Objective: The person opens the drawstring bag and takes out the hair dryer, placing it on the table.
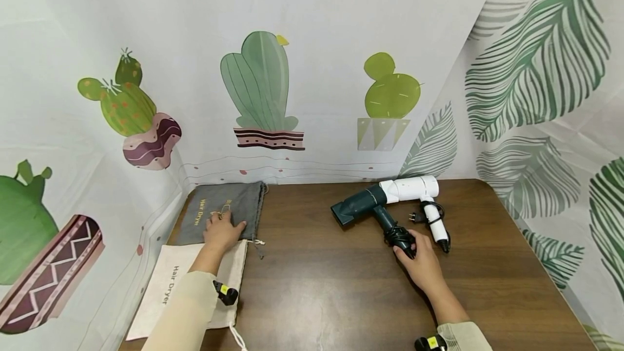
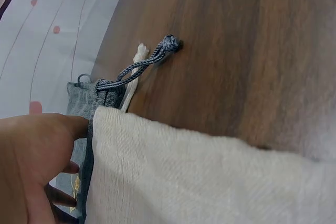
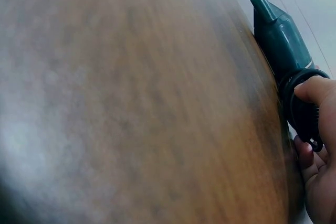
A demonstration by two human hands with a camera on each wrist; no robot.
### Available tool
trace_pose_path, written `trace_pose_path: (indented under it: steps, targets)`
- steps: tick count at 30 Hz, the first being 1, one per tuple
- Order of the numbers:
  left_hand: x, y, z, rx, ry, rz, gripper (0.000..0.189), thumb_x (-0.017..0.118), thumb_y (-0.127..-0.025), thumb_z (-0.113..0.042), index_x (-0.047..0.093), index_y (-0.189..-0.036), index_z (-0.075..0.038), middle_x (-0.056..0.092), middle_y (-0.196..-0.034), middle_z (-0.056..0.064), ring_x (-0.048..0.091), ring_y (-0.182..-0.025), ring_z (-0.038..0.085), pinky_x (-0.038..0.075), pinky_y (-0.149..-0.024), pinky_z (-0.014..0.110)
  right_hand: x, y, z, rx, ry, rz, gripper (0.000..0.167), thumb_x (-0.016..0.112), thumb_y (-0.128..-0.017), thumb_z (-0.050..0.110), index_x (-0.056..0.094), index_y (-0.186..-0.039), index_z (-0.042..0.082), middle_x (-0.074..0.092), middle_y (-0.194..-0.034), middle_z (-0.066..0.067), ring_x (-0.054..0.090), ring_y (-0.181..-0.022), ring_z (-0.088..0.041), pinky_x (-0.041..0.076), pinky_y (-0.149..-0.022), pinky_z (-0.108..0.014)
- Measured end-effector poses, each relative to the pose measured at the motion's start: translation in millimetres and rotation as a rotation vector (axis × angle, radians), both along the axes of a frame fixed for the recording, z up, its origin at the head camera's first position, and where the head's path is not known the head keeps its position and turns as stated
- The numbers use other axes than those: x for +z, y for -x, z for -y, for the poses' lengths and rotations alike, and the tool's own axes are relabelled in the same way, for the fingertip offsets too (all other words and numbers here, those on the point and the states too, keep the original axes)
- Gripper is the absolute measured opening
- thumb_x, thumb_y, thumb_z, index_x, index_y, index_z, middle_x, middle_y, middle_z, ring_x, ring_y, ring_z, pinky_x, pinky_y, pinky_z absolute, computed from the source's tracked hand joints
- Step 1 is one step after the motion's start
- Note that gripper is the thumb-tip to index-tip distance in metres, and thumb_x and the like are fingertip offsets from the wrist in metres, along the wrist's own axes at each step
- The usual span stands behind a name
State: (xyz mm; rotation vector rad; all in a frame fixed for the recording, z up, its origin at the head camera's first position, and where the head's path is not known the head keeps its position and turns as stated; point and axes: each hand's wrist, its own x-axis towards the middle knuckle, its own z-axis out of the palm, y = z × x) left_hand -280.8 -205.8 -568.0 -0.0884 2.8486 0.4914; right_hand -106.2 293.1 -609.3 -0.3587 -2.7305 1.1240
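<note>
My right hand (image 1: 423,264) grips the handle of a dark green hair dryer (image 1: 362,203), where its black cord is wound. In the right wrist view the thumb lies over the cord of the dark hair dryer (image 3: 283,43). Its nozzle points left. A white hair dryer (image 1: 411,189) lies just behind it, cord wrapped round its handle. My left hand (image 1: 222,233) rests on a grey drawstring bag (image 1: 248,205) with spread fingers. Nearer me lies a cream drawstring bag (image 1: 170,270), partly under the left forearm; its edge (image 2: 173,171) fills the low part of the left wrist view.
Everything lies on a brown wooden table (image 1: 302,275). Behind it hangs a white cloth (image 1: 322,80) printed with cacti, with leaf-patterned cloth at the right. The cream bag's white cord (image 1: 238,338) trails toward the front, and the white dryer's plug (image 1: 414,217) lies beside its handle.
</note>
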Motion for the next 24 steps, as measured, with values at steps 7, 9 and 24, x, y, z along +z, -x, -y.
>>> trace_pose_path:
  steps: [7, 9, 24]
  targets:
    - [-3.4, 0.8, 8.6, 0.008, -0.017, -0.015, 0.078, 0.048, -0.102, -0.049, 0.026, -0.157, 0.002, 0.010, -0.159, 0.040, 0.007, -0.146, 0.064, 0.017, -0.112, 0.079, -1.3, 0.1, 0, 0.000, 0.000, -0.005, 0.064, 0.068, -0.096, 0.032, 0.042, -0.146, 0.002, 0.048, -0.131, -0.020, 0.054, -0.108, -0.033, 0.044, -0.085, -0.041]
    - [-4.8, 1.0, 10.1, 0.012, -0.017, -0.021, 0.077, 0.048, -0.101, -0.049, 0.027, -0.156, 0.001, 0.010, -0.159, 0.040, 0.007, -0.146, 0.064, 0.017, -0.112, 0.079, -1.4, 0.1, 0, 0.000, -0.001, -0.004, 0.064, 0.068, -0.097, 0.032, 0.042, -0.146, 0.002, 0.048, -0.131, -0.020, 0.054, -0.108, -0.033, 0.044, -0.085, -0.041]
    - [-0.3, -2.5, 12.6, 0.024, 0.001, -0.043, 0.076, 0.049, -0.101, -0.048, 0.029, -0.155, 0.002, 0.012, -0.159, 0.040, 0.010, -0.146, 0.063, 0.019, -0.111, 0.078, -2.3, 0.6, -1, 0.001, 0.003, -0.004, 0.064, 0.068, -0.096, 0.033, 0.042, -0.147, 0.003, 0.048, -0.131, -0.019, 0.054, -0.108, -0.032, 0.044, -0.084, -0.040]
